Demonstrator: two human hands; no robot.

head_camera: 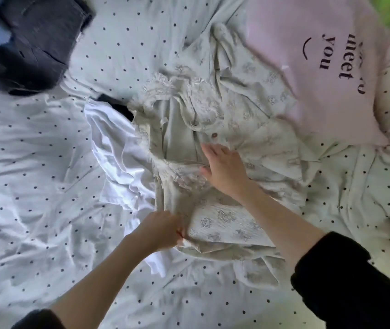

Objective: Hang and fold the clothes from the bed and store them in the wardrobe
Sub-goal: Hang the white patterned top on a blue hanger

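Cream printed shirt [215, 129], crumpled, mid-bed on polka-dot sheet [35, 162]; two brown buttons visible near centre. Left hand [159, 230] fisted, pinching shirt's near edge w/ fabric bunched in fingers. Right hand [222, 167] flat on shirt, fingers straight & spread, palm down, pressing cloth just below the buttons. Hands apart, both on same garment. Black sleeves pushed up on both forearms. White garment [115, 157] rumpled just left of shirt, touching it & partly under its edge. Small dark item [118, 106] peeking out behind white garment; type unclear. Dark grey folded clothing [37, 43] top-left corner, well apart from shirt. Pink top [320, 74] w/ dark lettering "meet you" upper right, overlapping shirt's far side. Pale blue blur at top-left edge, unidentifiable.
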